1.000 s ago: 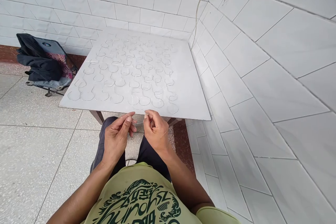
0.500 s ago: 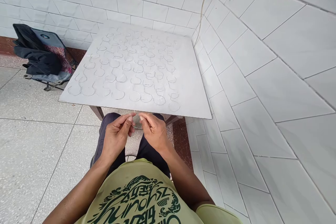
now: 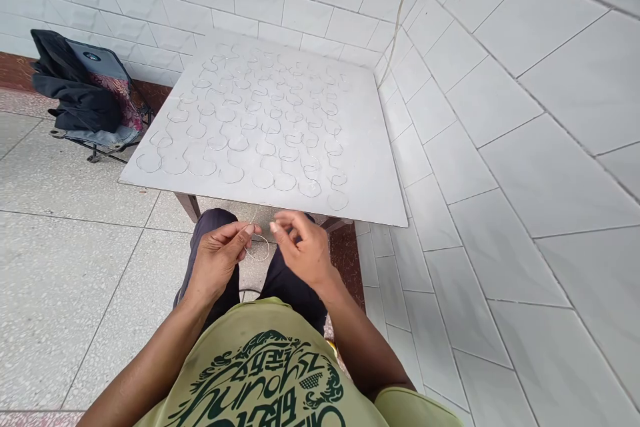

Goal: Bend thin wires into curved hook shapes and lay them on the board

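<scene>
My left hand [image 3: 217,257] pinches a thin wire [image 3: 258,260] between thumb and forefinger, in front of the table's near edge. The wire curves into a round loop below the fingertips, and a short end sticks up above them. Just to the right, my right hand [image 3: 306,250] is apart from the wire, its fingers loosely bent and the thumb away from them, with nothing seen in it. Many similar curved wires [image 3: 231,175], several of them S-shaped, lie in rows on the white tabletop [image 3: 370,173].
Tiled walls rise behind and to the right of the table, with a cable [image 3: 400,13] running down the corner. A folding chair [image 3: 107,137] with dark cloth [image 3: 75,93] on it stands at the left. My knees are under the table's front edge.
My right hand has let go of the wire and moved slightly right. The wire's loop now hangs in plain sight from my left fingertips. The view has shifted a little.
</scene>
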Available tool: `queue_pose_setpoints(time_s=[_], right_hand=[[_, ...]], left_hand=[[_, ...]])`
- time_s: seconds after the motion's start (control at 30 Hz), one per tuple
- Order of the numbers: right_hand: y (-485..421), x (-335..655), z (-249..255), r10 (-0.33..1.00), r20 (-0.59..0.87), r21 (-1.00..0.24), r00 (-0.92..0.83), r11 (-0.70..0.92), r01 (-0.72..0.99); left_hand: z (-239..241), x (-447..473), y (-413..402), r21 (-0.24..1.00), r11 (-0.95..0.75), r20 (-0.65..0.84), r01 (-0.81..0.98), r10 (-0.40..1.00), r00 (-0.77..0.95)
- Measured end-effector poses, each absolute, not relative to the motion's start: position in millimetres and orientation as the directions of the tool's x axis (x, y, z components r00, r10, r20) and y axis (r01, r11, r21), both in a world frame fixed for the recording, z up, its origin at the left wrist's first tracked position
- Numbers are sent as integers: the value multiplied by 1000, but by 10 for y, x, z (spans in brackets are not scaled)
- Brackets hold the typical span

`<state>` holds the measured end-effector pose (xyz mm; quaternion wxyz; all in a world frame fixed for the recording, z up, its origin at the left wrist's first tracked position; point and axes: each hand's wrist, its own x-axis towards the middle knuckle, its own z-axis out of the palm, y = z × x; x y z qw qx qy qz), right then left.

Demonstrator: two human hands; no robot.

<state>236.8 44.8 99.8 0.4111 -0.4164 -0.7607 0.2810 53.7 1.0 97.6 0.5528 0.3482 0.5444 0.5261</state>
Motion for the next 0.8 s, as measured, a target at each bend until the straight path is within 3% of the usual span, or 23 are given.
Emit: queue_pose_setpoints(time_s=[0.07,0.2,0.47,0.8], right_hand=[[562,2431,1090,839,436,-722,-327,543,430],[789,2471,1187,717,413,-648,-562,665,371],[868,2484,1066,629,279,-708,-725,645,287],[873,2620,1196,375,163,-583,-913,783,217]], left_hand=[[991,499,-6,957,233,-251,-172,964,-92],[984,455,-24,957,247,-254,-151,967,-29],[919,327,-88,963,263,-260,-59,964,57],[1071,7,96,955,242,-293,169,852,434]])
